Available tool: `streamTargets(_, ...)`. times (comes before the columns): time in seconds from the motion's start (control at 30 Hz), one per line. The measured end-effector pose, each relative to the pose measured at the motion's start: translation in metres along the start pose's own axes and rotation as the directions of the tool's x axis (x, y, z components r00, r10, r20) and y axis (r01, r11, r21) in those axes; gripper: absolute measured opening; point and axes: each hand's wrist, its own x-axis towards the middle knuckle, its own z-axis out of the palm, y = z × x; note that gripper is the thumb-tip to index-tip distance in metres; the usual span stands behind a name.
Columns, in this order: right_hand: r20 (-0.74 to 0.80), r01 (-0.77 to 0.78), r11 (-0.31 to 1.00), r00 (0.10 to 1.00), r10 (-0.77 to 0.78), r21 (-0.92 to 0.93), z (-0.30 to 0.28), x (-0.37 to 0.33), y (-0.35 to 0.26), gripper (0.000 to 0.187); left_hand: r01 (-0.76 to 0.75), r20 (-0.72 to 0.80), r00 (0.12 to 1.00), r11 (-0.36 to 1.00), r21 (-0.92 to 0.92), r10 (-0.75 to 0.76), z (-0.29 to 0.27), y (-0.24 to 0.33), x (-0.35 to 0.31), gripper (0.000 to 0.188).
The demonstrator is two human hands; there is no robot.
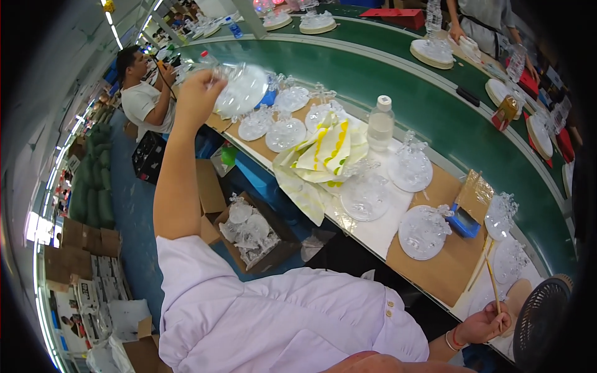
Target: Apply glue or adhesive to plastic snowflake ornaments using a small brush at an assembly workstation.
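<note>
My left hand (198,99) is raised at the upper left, its fingers closed on the edge of a clear round plastic piece (244,92), which is blurred. Below and beside it on the bench lie similar clear discs with small knobbly ornaments, among them one disc (285,134). At the lower right my right hand (484,325) pinches a thin wooden stick (492,276) that points up and away; its tip is too small to make out. Near that hand are a clear disc (509,258) and a round tan piece (518,296).
On the bench are a crumpled yellow-and-white cloth (323,158), a clear bottle (380,123) and a blue box (464,221). A black round grille (542,317) stands at the right. An open carton (273,248) sits below. A green conveyor (348,71) runs behind; other people work nearby.
</note>
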Motion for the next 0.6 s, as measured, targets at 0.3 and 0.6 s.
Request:
streamTargets(0.3, 0.039, -0.027, 0.999, 0.999, 0.025, 0.028, 0.018, 0.002, -0.001, 0.013, 0.326, 0.171, 0.915, 0.918, 0.224, -0.367, 0.011, -0.067, -0.093, 0.022)
streamTargets(0.6, 0.030, -0.033, 0.999, 0.999, 0.033, 0.020, 0.019, -0.002, -0.001, 0.013, 0.331, 0.256, 0.888, 0.916, 0.226, -0.383, 0.072, -0.059, -0.107, 0.024)
